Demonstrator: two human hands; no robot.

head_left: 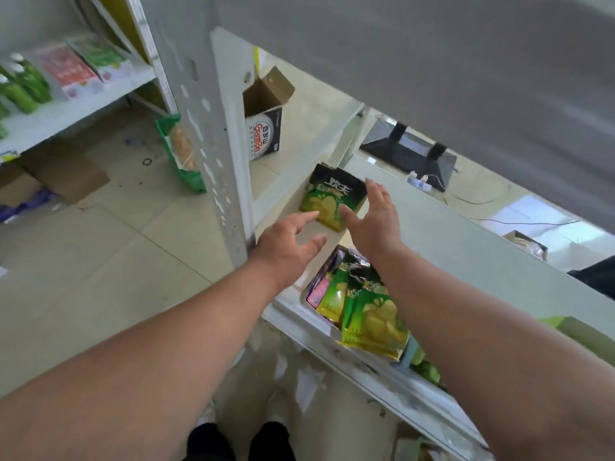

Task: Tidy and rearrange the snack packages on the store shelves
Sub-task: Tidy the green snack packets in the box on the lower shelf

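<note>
The snack bags [372,314] were glossy foil-like plastic. The shelf upright [213,154] was perforated, matt painted metal. The open box [266,94] was plain brown cardboard. Floor tiles [100,244] looked smooth.

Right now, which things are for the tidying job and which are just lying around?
For the job: green chip bag standing alone on the shelf; bunch of chip bags nearer; both open hands, left, right.

Just lying around: open cardboard box on the floor; power strip.
</note>
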